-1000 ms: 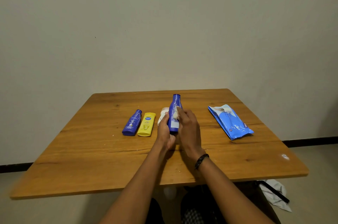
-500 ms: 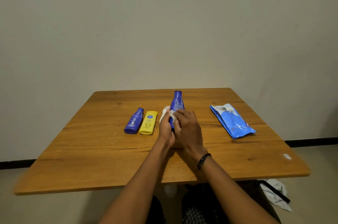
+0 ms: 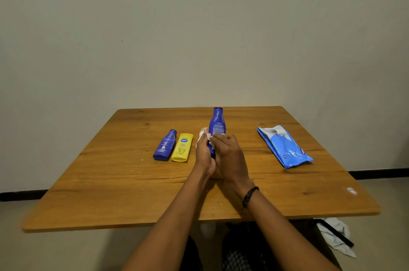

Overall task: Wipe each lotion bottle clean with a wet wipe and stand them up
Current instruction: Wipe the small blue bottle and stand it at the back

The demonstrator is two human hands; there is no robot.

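A tall blue lotion bottle is held upright above the table's middle, its back label facing me. My left hand grips its lower body from the left. With my right hand I pinch a white wet wipe against the bottle below the label. A small blue bottle and a yellow bottle lie flat side by side to the left. A white thing shows behind my left hand, mostly hidden.
A blue pack of wet wipes lies on the right part of the wooden table, its flap open. A white cloth with a black strap lies on the floor under the table's right front corner.
The tall bottle has been turned in my left hand, so its back label now faces me. My right hand with the wipe has slid down from the bottle's shoulder to its middle.
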